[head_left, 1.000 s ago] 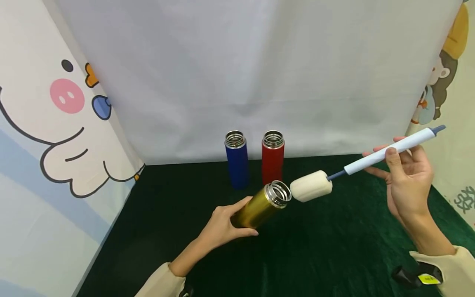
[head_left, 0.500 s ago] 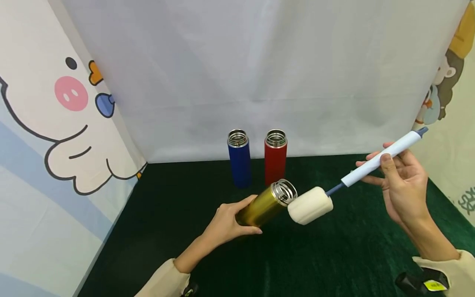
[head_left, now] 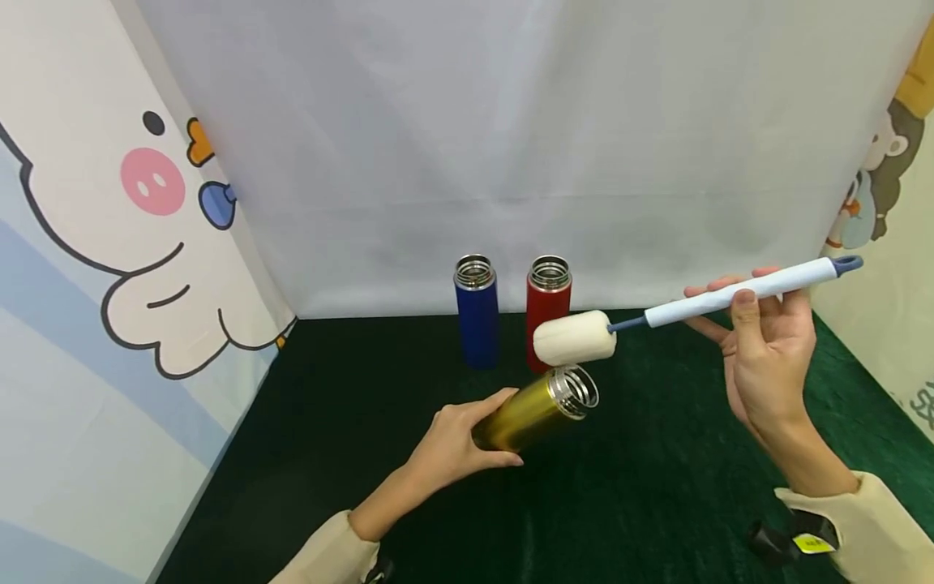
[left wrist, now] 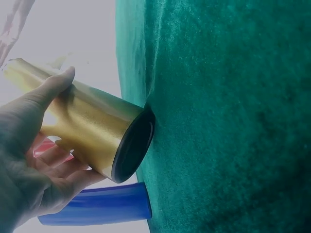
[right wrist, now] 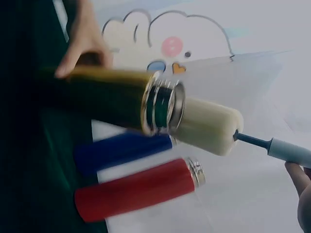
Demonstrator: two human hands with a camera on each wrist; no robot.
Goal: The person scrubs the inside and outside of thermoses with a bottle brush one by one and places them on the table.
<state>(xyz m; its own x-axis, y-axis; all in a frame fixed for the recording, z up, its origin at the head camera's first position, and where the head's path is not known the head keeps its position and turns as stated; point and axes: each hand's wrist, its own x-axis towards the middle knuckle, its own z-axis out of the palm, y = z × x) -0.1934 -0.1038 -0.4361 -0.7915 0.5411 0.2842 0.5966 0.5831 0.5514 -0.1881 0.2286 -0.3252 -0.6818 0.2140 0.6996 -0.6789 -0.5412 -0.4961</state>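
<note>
In the head view my left hand (head_left: 456, 442) grips a gold metal bottle (head_left: 514, 415) by its lower body. The bottle is tilted, its uncapped steel mouth facing up and right. In the left wrist view its dark base (left wrist: 135, 145) shows, and thumb and fingers wrap round the gold side. My right hand (head_left: 773, 349) pinches a sponge bottle brush (head_left: 791, 278) by its pale blue handle. Outside the bottle, the cream sponge head (head_left: 575, 338) appears just above the mouth. The right wrist view puts this sponge head (right wrist: 209, 126) behind the rim; contact I cannot tell.
At the back of the dark green cloth (head_left: 350, 389), a blue bottle (head_left: 477, 328) and a red bottle (head_left: 547, 308) stand upright and uncapped. The sponge head covers part of the red one. A pale curtain (head_left: 511, 122) hangs behind them, with printed cartoon walls on both sides.
The sponge head dipped beside the bottle's mouth, then rose and moved left to above it. My right hand moved left, and the brush now lies flatter. My left hand still grips the gold bottle.
</note>
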